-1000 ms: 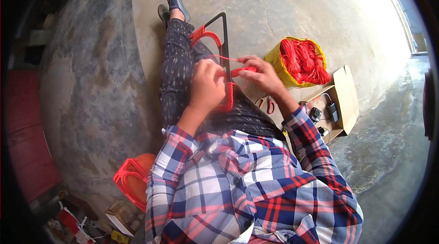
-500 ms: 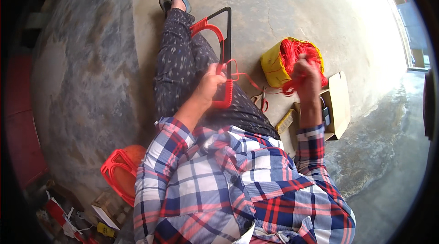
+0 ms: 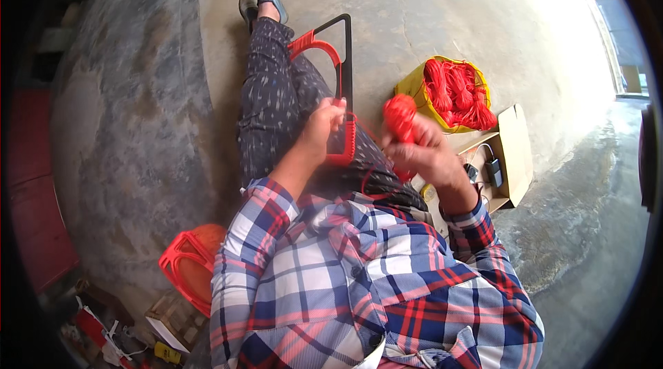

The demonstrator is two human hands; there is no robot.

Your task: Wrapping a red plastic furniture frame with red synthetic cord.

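Observation:
My left hand is closed around the side of a frame with a thin black bar and red parts, held over my lap. Red cord is wound in tight turns along its lower right side. My right hand grips a hank of red cord, slightly blurred, just right of the frame. A loose strand of cord trails over my thigh between the two hands. Behind my right hand stands a yellow container filled with several red cord hanks.
An open cardboard box to the right holds a dark adapter with a white cable. A red plastic seat or stool stands at my left. Assorted items, among them a wooden block, lie at the lower left. My legs stretch forward on the concrete floor.
My right hand has come away from the yellow container, moving left and nearer with the cord hank. The left hand stays on the frame. The scissors on the floor are now hidden.

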